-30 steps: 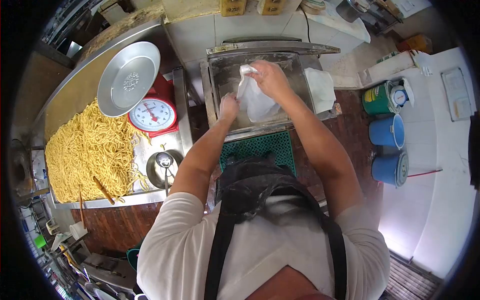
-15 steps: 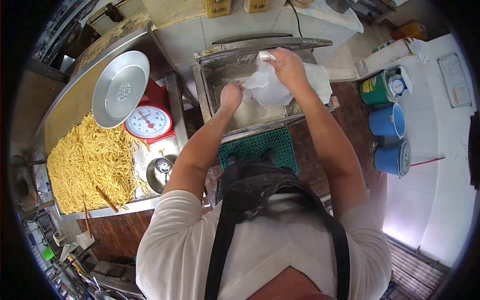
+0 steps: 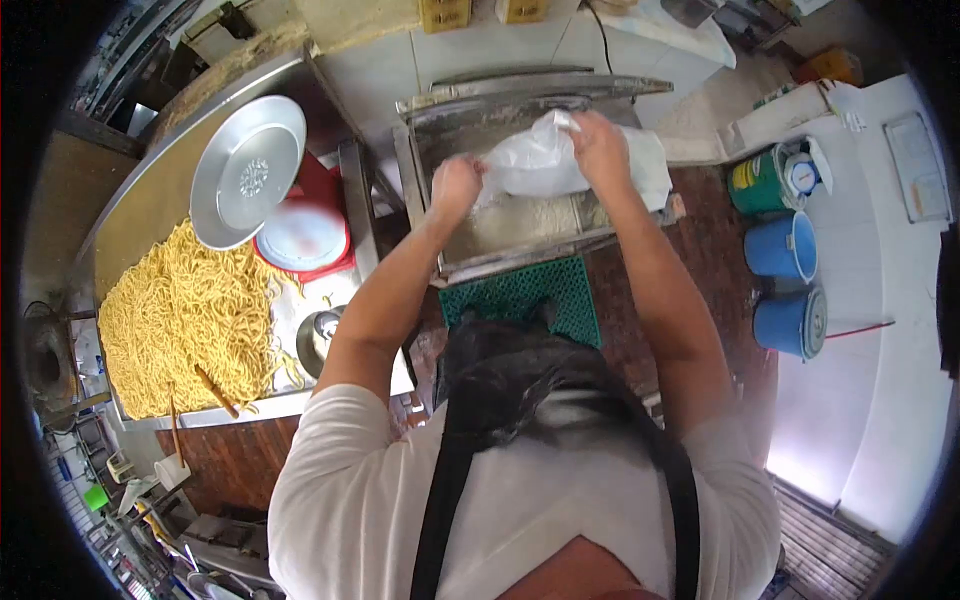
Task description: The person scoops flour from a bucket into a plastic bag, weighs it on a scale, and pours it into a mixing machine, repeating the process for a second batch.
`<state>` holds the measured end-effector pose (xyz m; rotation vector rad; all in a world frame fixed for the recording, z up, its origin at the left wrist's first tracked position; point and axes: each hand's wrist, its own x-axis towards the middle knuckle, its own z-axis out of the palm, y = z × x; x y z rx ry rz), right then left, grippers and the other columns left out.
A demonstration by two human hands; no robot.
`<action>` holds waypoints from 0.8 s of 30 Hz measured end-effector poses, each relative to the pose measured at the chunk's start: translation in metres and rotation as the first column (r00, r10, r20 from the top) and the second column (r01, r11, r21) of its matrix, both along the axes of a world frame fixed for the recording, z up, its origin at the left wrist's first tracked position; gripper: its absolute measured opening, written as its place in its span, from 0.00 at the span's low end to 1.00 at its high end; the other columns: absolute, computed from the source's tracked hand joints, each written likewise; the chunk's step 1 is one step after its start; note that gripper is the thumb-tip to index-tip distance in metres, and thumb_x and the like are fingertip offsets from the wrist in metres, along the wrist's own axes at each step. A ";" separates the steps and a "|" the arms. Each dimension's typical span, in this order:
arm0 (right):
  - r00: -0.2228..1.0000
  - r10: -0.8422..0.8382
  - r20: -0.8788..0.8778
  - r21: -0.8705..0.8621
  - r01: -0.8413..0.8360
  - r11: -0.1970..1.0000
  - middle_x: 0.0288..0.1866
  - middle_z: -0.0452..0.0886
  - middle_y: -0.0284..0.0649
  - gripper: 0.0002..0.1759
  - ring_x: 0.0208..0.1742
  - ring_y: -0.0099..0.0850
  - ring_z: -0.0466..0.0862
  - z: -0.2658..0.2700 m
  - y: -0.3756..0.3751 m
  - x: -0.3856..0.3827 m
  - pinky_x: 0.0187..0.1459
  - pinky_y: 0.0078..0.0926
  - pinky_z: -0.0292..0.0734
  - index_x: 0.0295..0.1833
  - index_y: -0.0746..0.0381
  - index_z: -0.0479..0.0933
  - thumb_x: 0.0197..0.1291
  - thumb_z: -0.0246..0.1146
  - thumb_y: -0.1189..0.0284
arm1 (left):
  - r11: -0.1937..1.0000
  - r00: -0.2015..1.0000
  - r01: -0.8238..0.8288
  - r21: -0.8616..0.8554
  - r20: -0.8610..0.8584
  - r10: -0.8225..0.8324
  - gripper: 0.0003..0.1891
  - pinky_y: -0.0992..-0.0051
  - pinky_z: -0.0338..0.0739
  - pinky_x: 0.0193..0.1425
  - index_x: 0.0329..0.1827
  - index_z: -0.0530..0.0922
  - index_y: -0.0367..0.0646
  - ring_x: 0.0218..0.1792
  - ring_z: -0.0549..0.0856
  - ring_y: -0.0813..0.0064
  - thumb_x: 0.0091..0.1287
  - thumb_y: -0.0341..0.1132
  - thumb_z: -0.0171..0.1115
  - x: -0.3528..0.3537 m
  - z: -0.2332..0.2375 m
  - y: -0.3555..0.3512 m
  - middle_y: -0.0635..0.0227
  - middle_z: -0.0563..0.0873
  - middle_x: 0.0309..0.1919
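A thin whitish plastic bag is stretched between my two hands over an open, worn bin dusted with pale powder. At the bag's left end, my left hand is closed on its edge. My right hand pinches the upper right part of the bag. Whether the bag holds anything cannot be made out. Just right of it, a pale sheet hangs over the bin's side.
Yellow noodles are heaped on a metal table at left, beside a red scale with a metal pan and a bowl. Blue buckets stand at right. A green mat lies on the floor below the bin.
The bag has been drawn out wider and flatter between my hands. My right hand has moved slightly right and down; the scale's dial has blurred.
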<state>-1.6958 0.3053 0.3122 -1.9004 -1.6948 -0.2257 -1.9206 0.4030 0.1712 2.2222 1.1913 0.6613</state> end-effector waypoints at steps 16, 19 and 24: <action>0.993 -0.112 -0.036 -0.041 0.110 0.993 0.41 0.82 0.53 0.14 0.44 0.57 0.81 -0.033 -0.034 -0.007 0.45 0.52 0.76 0.44 0.66 0.78 0.64 0.64 0.64 | 0.995 0.994 -0.075 -0.058 0.069 0.079 0.10 0.53 0.81 0.44 0.34 0.87 0.43 0.38 0.87 0.48 0.65 0.39 0.65 0.004 0.004 0.018 0.50 0.87 0.33; 0.993 -0.117 0.010 0.032 0.117 0.993 0.40 0.81 0.53 0.14 0.43 0.57 0.81 -0.030 -0.018 0.007 0.44 0.52 0.75 0.43 0.66 0.77 0.64 0.65 0.64 | 0.993 0.990 -0.104 0.056 0.105 0.098 0.11 0.54 0.80 0.43 0.35 0.86 0.42 0.38 0.86 0.47 0.65 0.40 0.65 0.007 0.016 0.027 0.49 0.87 0.33; 0.993 -0.101 -0.054 -0.014 0.101 0.995 0.39 0.80 0.54 0.13 0.42 0.58 0.80 -0.035 -0.032 -0.004 0.43 0.53 0.74 0.39 0.67 0.76 0.64 0.65 0.66 | 0.983 0.976 -0.183 -0.032 0.110 0.186 0.12 0.56 0.79 0.42 0.36 0.86 0.42 0.38 0.86 0.46 0.66 0.42 0.64 0.000 0.007 0.032 0.50 0.87 0.33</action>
